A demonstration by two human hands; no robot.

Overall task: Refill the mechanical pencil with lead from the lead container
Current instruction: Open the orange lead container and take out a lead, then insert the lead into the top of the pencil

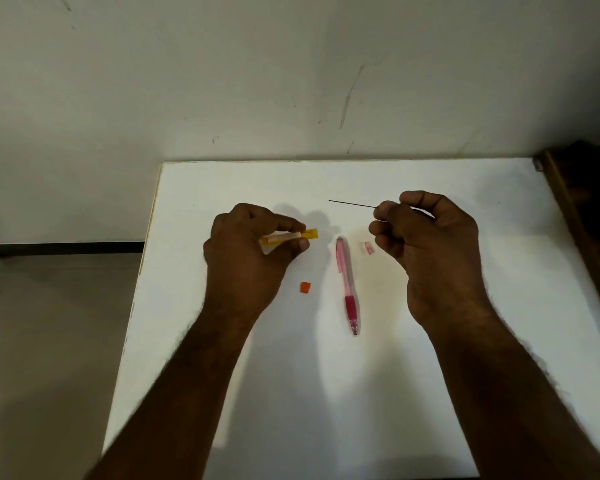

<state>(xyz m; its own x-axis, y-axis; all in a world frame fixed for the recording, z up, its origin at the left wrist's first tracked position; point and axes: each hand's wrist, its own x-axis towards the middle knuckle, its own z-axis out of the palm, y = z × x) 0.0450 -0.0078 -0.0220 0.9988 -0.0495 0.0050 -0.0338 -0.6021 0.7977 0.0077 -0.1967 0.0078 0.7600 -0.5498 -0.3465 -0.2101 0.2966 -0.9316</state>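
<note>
A pink mechanical pencil (pixel 347 287) lies on the white table (pixel 326 393), tip toward me, between my two hands. Its small pink cap (pixel 369 248) lies just to its right. My left hand (pixel 246 261) holds the yellow-orange lead container (pixel 308 234) between thumb and fingers, its open end pointing right. The container's orange lid (pixel 305 287) lies on the table below that hand. My right hand (pixel 426 251) pinches one thin dark lead (pixel 352 204), which sticks out to the left above the table.
The white table meets a scuffed pale wall (pixel 291 81) at its far edge. A dark wooden piece (pixel 582 216) runs along the table's right side. The floor (pixel 49 341) lies beyond the table's left edge.
</note>
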